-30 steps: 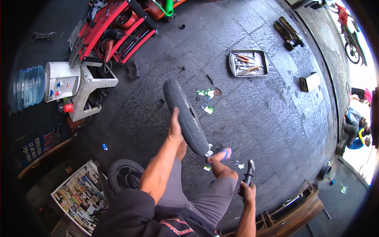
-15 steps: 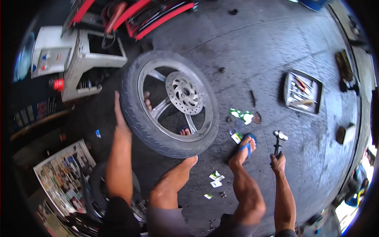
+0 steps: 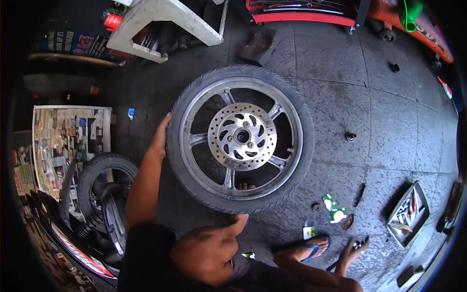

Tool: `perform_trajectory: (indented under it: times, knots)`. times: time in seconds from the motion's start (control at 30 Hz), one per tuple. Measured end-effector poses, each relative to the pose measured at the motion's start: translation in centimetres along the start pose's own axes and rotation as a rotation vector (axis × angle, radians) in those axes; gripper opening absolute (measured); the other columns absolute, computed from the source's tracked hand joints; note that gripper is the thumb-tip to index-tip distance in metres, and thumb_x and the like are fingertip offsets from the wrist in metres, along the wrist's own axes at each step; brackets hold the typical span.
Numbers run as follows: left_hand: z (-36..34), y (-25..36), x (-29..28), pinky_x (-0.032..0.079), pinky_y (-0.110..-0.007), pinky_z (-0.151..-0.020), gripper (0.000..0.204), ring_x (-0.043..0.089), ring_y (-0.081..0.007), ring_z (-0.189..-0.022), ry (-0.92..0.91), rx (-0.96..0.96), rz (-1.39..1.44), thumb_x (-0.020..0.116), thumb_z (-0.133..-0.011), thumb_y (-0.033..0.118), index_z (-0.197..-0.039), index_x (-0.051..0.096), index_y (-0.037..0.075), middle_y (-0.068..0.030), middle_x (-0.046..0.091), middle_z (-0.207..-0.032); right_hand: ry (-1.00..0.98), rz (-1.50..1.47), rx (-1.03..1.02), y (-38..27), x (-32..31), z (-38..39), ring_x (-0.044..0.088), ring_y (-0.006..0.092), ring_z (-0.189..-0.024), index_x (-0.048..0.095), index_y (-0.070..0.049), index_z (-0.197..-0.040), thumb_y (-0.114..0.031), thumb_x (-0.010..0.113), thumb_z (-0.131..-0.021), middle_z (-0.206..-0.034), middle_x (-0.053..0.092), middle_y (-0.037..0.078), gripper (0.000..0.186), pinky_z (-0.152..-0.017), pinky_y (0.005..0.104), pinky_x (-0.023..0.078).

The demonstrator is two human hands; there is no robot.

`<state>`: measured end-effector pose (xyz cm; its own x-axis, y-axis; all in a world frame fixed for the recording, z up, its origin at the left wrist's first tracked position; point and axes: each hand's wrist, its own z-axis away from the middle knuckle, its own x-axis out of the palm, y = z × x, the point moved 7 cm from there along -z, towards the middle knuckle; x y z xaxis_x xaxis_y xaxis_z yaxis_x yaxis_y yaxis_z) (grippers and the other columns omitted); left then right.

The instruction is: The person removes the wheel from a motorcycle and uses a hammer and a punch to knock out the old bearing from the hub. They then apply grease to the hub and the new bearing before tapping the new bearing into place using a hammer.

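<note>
A motorcycle wheel (image 3: 191,139) with a black tire, silver spokes and a drilled brake disc (image 3: 265,149) fills the middle, its disc side facing up. My left hand (image 3: 161,137) holds the tire at its left edge; most of its fingers are hidden behind the rubber. Low on the right, beside my sandalled foot (image 3: 311,248), my right hand (image 3: 348,254) is closed around a hammer (image 3: 358,245). Only bits of its metal head and a dark length of handle show there.
A metal tray (image 3: 424,202) of tools lies at right. Green-and-white packets (image 3: 335,209) and small parts dot the floor. A motorcycle (image 3: 108,214) stands at lower left near a paper-covered board (image 3: 73,109). A grey stand (image 3: 170,17) and red tool rack (image 3: 306,18) are at the far side.
My view has swung left. The wheel now faces up more squarely, with my left hand still at its edge. My right hand with the hammer has dropped lower, close to my foot.
</note>
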<state>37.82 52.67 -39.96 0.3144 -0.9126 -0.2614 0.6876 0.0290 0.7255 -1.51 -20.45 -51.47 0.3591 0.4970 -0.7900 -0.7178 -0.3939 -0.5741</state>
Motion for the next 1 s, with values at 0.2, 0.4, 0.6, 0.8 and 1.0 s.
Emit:
perform_trajectory:
  times: [0.2, 0.4, 0.6, 0.8, 1.0]
  knots:
    - [2.8, -5.1, -0.5, 0.042, -0.044, -0.111, 0.069, 0.057, -0.0286, -0.127, -0.152, -0.049, 0.361, 0.057, -0.095, 0.059, -0.144, 0.053, 0.011, -0.0091, 0.06, -0.139, -0.369, 0.115, -0.936, -31.8, 11.7, -13.0, 0.044, 0.0478, -0.132, 0.047, -0.004, -0.142, -0.02, 0.081, -0.076, -0.142, 0.046, 0.028, 0.076, -0.112, 0.0497, 0.037]
    - [0.9, -11.9, 7.0, 0.04, -0.044, -0.113, 0.079, 0.053, -0.0312, -0.13, -0.156, -0.067, 0.446, 0.056, -0.091, 0.064, -0.147, 0.05, 0.009, -0.0116, 0.057, -0.143, -0.782, 0.687, -1.163, -37.2, 22.3, -18.0, 0.056, 0.04, -0.123, 0.065, -0.01, -0.126, -0.021, 0.075, -0.081, -0.132, 0.058, 0.017, 0.047, -0.099, 0.0467, 0.052]
    - [1.0, -13.4, 14.8, 0.04, -0.046, -0.113, 0.081, 0.054, -0.0315, -0.129, -0.254, -0.114, 0.477, 0.051, -0.091, 0.069, -0.145, 0.051, 0.009, -0.0127, 0.057, -0.142, -0.602, 0.607, -0.946, -29.1, 17.9, -19.0, 0.063, 0.0406, -0.107, 0.065, -0.013, -0.119, -0.012, 0.057, -0.092, -0.112, 0.064, 0.018, 0.028, -0.089, 0.0507, 0.054]
    - [2.1, -17.0, 24.2, 0.037, -0.051, -0.114, 0.109, 0.043, -0.0362, -0.14, -0.242, -0.327, 0.016, 0.048, -0.085, 0.083, -0.158, 0.027, 0.006, -0.0174, 0.036, -0.159, -0.433, 0.51, -0.666, -19.5, 8.8, -18.8, 0.063, 0.041, -0.099, 0.069, -0.01, -0.103, -0.017, 0.072, -0.085, -0.101, 0.063, 0.018, 0.019, -0.081, 0.0504, 0.053]
    - [4.7, -13.6, 28.3, 0.055, -0.049, -0.089, 0.079, 0.065, -0.0395, -0.111, -0.244, -0.089, -0.643, 0.049, -0.093, 0.069, -0.125, 0.063, -0.001, -0.0281, 0.062, -0.124, -0.477, 0.27, -0.546, -17.0, 3.2, -17.0, 0.061, 0.0377, -0.101, 0.068, -0.006, -0.101, -0.01, 0.08, -0.073, -0.101, 0.065, 0.015, 0.031, -0.089, 0.0466, 0.049]
